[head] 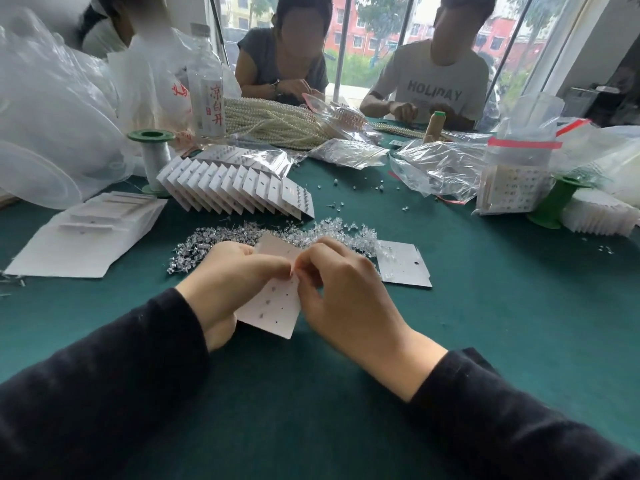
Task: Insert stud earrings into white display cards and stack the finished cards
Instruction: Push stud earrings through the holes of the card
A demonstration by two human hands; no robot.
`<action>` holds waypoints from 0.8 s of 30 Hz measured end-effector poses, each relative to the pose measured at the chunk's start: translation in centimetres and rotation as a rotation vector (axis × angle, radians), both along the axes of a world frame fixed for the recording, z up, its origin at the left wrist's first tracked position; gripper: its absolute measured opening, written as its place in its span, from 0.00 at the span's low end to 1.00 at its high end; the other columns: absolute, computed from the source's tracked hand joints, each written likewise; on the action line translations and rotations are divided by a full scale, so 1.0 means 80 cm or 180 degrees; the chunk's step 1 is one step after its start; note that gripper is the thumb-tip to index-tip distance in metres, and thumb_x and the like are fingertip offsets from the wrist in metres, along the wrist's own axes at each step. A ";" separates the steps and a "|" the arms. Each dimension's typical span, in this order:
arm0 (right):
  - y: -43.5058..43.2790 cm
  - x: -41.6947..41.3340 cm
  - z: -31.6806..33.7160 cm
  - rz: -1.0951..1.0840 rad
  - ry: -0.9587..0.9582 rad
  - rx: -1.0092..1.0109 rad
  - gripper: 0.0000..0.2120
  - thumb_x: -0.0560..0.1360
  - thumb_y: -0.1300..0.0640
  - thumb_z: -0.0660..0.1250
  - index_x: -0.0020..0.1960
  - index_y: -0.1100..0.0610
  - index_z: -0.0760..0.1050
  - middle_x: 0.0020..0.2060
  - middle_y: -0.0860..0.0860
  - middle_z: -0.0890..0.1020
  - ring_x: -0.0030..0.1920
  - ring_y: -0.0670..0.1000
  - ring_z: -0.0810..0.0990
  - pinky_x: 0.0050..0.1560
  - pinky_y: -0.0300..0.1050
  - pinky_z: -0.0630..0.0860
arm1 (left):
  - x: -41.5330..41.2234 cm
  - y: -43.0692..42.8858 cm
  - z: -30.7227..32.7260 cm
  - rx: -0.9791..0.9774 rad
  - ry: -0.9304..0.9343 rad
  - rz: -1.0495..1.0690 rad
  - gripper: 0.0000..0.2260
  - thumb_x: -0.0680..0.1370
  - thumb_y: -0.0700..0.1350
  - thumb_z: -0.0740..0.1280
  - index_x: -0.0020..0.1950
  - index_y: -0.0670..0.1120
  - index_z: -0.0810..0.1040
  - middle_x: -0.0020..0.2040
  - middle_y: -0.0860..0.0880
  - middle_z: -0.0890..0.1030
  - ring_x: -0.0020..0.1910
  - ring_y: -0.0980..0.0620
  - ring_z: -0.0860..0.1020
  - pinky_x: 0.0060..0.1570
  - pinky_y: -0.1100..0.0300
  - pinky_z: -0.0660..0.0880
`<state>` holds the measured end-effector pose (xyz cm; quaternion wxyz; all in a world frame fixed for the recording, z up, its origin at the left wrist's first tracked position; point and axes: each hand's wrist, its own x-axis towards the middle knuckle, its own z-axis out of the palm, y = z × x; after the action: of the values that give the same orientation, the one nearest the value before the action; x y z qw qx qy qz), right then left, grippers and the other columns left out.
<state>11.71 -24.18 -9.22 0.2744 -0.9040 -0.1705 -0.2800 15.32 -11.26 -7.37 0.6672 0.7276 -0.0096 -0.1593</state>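
Head view. Well under way, by the look of it: beyond the stud pile (214, 245), a long fanned row of finished cards (235, 188), filled and overlapped. Plenty left, though: loose studs heaped, blank cards (86, 237) left of the pile, another card (403, 268) lying right of it. Just in front of the pile, raised off the green table (485, 323), the current card (273, 306), some holes filled, others bare. Gripped along its left edge by the left hand (228, 271), fingers curled; pinched at its upper right by the right hand (339, 282). Any stud between those fingertips too small to tell.
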 end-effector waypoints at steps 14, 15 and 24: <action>-0.024 0.018 0.002 -0.0615 -0.0131 0.1368 0.10 0.73 0.67 0.62 0.40 0.52 0.71 0.38 0.48 0.77 0.39 0.46 0.75 0.39 0.32 0.70 | 0.040 0.065 0.040 0.2659 -0.2106 0.0016 0.11 0.74 0.54 0.67 0.43 0.46 0.81 0.37 0.51 0.83 0.37 0.48 0.80 0.37 0.57 0.78; -0.028 0.020 0.002 -0.0672 0.0071 0.1610 0.10 0.73 0.66 0.62 0.39 0.52 0.71 0.38 0.50 0.79 0.38 0.48 0.77 0.39 0.35 0.71 | 0.049 0.081 0.041 0.3170 -0.2203 0.0270 0.07 0.73 0.49 0.69 0.43 0.46 0.82 0.40 0.49 0.83 0.39 0.48 0.79 0.41 0.58 0.76; -0.035 0.012 0.020 0.0693 0.2028 0.4896 0.10 0.73 0.73 0.58 0.53 0.69 0.71 0.37 0.63 0.83 0.38 0.56 0.84 0.40 0.46 0.82 | 0.052 0.091 0.036 0.3594 -0.0951 -0.0363 0.10 0.68 0.47 0.74 0.47 0.46 0.81 0.39 0.51 0.81 0.26 0.60 0.76 0.22 0.70 0.69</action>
<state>12.71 -27.00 -7.63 0.8748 -0.4793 0.0673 -0.0215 19.49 -3.95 -4.50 0.1581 0.9833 -0.0563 -0.0711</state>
